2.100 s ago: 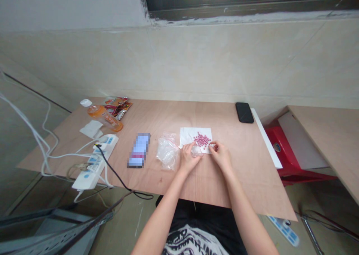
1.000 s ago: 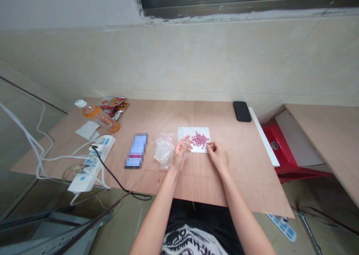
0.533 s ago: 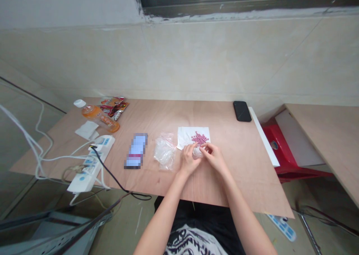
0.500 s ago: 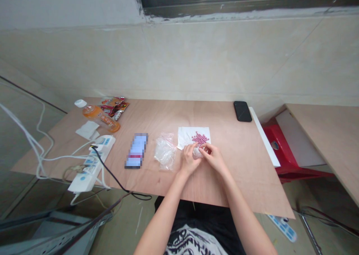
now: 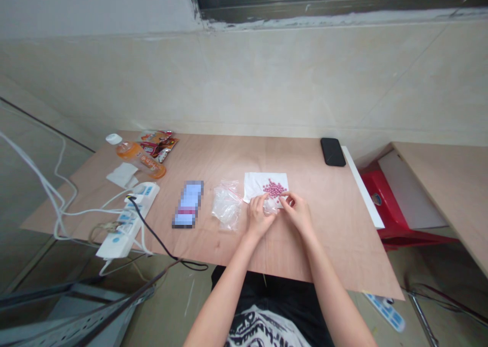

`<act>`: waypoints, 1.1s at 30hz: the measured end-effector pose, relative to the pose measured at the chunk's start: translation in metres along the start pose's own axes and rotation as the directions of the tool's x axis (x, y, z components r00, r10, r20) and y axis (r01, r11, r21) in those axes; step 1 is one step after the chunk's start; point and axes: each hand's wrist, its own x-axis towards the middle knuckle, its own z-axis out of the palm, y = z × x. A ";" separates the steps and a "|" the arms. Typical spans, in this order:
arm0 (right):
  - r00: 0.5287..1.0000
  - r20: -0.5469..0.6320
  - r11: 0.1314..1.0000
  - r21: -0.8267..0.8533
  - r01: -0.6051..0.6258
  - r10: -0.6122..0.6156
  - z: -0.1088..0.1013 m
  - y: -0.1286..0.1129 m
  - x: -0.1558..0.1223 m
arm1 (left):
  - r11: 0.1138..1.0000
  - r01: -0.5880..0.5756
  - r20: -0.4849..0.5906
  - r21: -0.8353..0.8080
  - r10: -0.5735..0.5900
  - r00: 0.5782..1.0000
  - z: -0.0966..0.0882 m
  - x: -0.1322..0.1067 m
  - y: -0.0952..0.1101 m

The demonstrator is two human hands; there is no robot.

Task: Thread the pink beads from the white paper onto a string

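My left hand [image 5: 260, 215] has its fingers closed on a small clear plastic bag [image 5: 270, 206], held just above the tabletop. To the right of the bag is my right hand [image 5: 297, 210], its thumb and forefinger brought together; whatever may be between them is too small to make out. A heap of small pink pills [image 5: 273, 188] lies in front of both hands on a white sheet of paper [image 5: 253, 182]. Left of my left hand lies a larger pile of clear plastic bags [image 5: 227, 207], apart from it.
A pixelated phone [image 5: 188, 204] and a white power strip [image 5: 127, 220] with cables are on the left. Behind them lie an orange drink bottle [image 5: 141, 160] and snack packets [image 5: 160, 144]. A black phone [image 5: 333, 151] rests at the back right of the wooden table [image 5: 339, 235].
My right hand has drawn apart from the small bag, to the right, with its fingertips near the pills. My left hand still holds the bag. The whole view has shifted slightly.
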 end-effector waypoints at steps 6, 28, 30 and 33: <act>0.998 0.053 0.984 -0.179 0.025 -0.016 0.005 0.006 -0.001 | 1.000 0.006 0.000 0.009 -0.006 1.000 0.000 -0.001 -0.001; 0.968 0.230 0.983 0.177 0.058 -0.098 -0.003 -0.012 -0.005 | 0.999 -0.028 -0.005 0.018 0.028 1.000 0.002 -0.002 -0.004; 0.969 0.219 0.984 0.160 0.079 -0.114 -0.005 -0.016 -0.007 | 0.999 -0.033 -0.004 0.012 0.033 0.999 0.002 -0.002 -0.004; 0.965 0.216 0.981 0.150 0.120 -0.151 -0.008 -0.021 -0.009 | 0.999 -0.037 -0.009 0.008 0.037 0.999 0.001 -0.001 -0.003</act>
